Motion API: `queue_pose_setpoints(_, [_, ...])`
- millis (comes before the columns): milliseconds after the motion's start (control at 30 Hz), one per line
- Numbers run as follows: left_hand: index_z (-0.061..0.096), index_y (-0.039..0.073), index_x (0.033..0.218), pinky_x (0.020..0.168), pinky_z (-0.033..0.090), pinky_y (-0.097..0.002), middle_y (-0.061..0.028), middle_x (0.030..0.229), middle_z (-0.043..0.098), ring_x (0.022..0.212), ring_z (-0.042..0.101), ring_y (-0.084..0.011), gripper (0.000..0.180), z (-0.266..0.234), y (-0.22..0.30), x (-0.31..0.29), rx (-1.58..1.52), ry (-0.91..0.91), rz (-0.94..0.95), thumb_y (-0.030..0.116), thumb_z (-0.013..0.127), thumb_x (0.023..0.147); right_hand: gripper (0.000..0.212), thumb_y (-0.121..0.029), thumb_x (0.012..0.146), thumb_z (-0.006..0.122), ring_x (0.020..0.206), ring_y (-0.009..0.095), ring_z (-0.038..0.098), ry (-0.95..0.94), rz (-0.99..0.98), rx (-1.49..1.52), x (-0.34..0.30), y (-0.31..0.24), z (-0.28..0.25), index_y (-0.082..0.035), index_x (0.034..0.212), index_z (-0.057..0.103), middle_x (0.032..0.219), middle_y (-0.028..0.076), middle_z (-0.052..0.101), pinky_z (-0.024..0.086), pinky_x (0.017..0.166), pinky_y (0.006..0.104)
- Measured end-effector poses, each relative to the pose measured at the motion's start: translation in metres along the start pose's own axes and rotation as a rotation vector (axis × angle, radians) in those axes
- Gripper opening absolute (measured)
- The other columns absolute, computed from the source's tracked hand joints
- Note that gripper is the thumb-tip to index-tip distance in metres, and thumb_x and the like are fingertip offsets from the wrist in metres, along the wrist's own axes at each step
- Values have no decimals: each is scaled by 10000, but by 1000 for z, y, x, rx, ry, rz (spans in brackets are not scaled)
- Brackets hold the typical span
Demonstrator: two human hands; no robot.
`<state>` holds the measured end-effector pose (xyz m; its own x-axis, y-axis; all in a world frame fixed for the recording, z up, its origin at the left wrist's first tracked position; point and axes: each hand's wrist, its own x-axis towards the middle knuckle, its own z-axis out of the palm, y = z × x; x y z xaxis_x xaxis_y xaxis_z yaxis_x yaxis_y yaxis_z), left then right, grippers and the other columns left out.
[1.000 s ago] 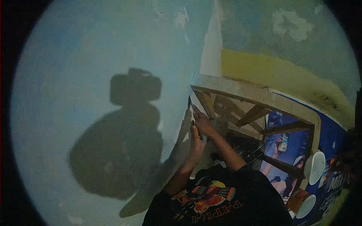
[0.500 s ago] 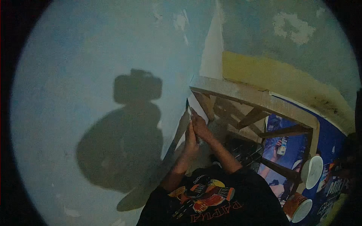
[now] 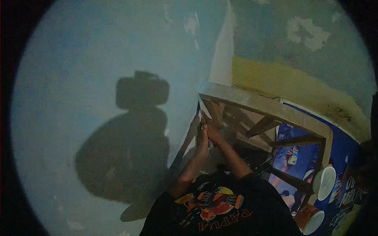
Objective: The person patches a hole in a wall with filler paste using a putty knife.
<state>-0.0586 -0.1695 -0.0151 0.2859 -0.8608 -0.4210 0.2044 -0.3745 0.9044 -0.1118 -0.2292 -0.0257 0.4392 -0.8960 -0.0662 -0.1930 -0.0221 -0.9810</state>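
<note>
A: Head view: locate wooden frame.
B: Ahead and rightward of left hand and right hand, nearer the latter. Trace long axis upper left to lower right.
A: Report grip, then counts.
B: Pressed together; impossible to make out closure or held tool. Two hands, one frame, two tubs.

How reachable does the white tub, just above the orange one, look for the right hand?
Probably not from here: the right hand meets the left hand near the blue wall, with the wooden frame seemingly between it and the white tub.
</note>
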Motion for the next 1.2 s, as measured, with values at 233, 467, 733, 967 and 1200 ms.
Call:
queue_pose_setpoints(233, [58, 149, 1242, 904, 76, -501, -97, 1284, 1, 1180, 4, -265, 790, 17, 14, 1, -109, -118, -119, 602, 371, 675, 546, -300, 750, 365, 775, 321, 498, 0, -65, -11, 5, 0, -15, 1, 1187, 233, 813, 210, 511, 382, 693, 367])
queue_pose_setpoints(467, [91, 112, 1231, 906, 170, -456, -152, 1258, 109, 1156, 128, -298, 673, 12, 19, 4, -10, -73, -35, 509, 335, 745, 492, -272, 763, 361, 795, 307, 499, 166, -231, -195, 9, 8, -6, -8, 1169, 274, 864, 214, 504, 378, 725, 351])
queue_pose_setpoints(733, [72, 94, 1230, 892, 192, -462, -159, 1251, 127, 1154, 133, -309, 733, 11, 5, -2, 6, -50, 29, 555, 336, 726, 391, -296, 785, 354, 873, 294, 446, -1, 43, 26, -7, -3, -9, -14, 1052, 398, 974, 189, 458, 350, 752, 357])
queue_pose_setpoints(967, [55, 96, 1237, 888, 178, -494, -154, 1273, 43, 1172, 67, -309, 779, -6, 6, -7, -52, -154, -63, 596, 322, 702, 428, -288, 787, 365, 999, 300, 373, -239, 382, 26, 6, 4, -3, -34, 1130, 334, 1126, 179, 356, 309, 820, 372])
queue_pose_setpoints(1200, [21, 89, 1240, 892, 228, -433, -159, 1270, 47, 1162, 83, -334, 849, -11, -117, -19, -108, -139, -140, 649, 301, 666, 529, -330, 774, 404, 988, 298, 382, -425, -127, -171, -65, 10, -14, -18, 1173, 252, 1139, 166, 349, 322, 814, 379])
